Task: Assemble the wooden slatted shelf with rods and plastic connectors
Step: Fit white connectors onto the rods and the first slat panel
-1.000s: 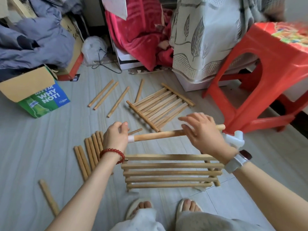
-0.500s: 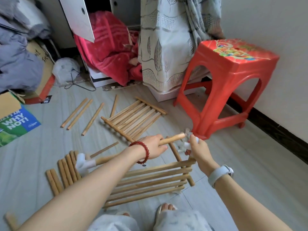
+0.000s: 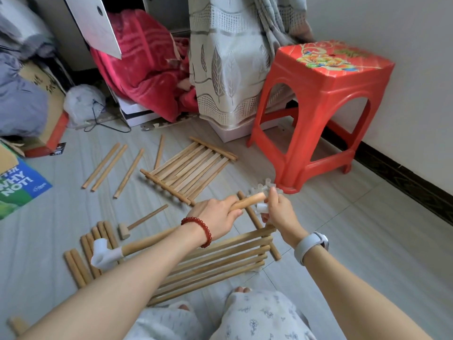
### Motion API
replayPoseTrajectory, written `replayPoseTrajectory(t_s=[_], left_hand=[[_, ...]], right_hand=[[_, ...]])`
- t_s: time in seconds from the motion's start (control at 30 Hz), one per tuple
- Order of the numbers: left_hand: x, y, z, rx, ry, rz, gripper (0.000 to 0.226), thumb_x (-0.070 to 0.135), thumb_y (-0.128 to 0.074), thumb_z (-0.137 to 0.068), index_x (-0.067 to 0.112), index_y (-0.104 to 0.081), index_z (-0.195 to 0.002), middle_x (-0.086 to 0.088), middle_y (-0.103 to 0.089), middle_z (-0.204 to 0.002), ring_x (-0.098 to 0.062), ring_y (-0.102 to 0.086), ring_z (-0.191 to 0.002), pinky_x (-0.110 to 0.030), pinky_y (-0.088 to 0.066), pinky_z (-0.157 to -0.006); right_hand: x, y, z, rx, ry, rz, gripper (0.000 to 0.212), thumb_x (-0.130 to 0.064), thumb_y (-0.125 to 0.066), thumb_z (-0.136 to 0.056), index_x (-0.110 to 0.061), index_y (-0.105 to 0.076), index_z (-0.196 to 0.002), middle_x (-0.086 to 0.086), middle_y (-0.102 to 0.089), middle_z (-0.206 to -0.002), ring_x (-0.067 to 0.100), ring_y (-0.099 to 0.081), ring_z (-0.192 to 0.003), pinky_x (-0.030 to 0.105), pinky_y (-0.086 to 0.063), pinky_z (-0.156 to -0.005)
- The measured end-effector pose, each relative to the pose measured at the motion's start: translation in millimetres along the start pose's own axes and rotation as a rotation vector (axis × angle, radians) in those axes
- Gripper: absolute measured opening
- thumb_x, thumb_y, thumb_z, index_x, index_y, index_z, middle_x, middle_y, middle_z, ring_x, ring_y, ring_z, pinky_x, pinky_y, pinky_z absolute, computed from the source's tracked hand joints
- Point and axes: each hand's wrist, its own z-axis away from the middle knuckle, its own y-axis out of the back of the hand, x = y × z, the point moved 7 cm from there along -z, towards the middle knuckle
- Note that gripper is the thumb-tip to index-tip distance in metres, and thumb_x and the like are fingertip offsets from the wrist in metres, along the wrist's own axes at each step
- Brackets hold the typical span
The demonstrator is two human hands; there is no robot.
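Nearest the feet, a slatted panel (image 3: 215,263) lies flat on the grey floor (image 3: 355,241). Above it the left hand (image 3: 215,214) grips a wooden rod (image 3: 247,203) whose near end carries a white elbow connector (image 3: 104,253). The right hand (image 3: 279,217) pinches a white plastic connector (image 3: 261,207) touching the rod's far tip. Left of them lie a bundle of loose rods (image 3: 88,251) and a small wooden mallet (image 3: 137,224). Farther off rests a second slatted panel (image 3: 188,169), with a red plastic stool (image 3: 326,104) beyond.
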Motion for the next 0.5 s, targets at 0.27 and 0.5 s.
replayPoseTrajectory(t_s=[0.27, 0.5], left_hand=[[9, -7, 13, 0.120, -0.098, -0.297, 0.068, 0.062, -0.035, -0.091, 0.021, -0.016, -0.142, -0.002, -0.045, -0.118, -0.021, -0.057, -0.095, -0.032, -0.040, -0.067], [24, -28, 23, 0.157, -0.346, -0.542, 0.031, 0.049, -0.068, -0.077, 0.022, -0.064, -0.064, -0.017, -0.048, -0.138, -0.029, -0.057, -0.108, -0.037, -0.048, -0.072]], right_hand=[[8, 6, -5, 0.040, -0.025, -0.028, 0.041, -0.032, -0.036, -0.101, -0.008, -0.057, -0.077, 0.001, -0.057, -0.062, 0.017, -0.055, -0.057, 0.018, -0.041, -0.047], [21, 10, -12, 0.178, -0.109, -0.013, 0.043, -0.040, -0.042, -0.097, -0.010, -0.055, -0.067, 0.005, -0.058, -0.066, 0.023, -0.060, -0.070, 0.033, -0.044, -0.065]])
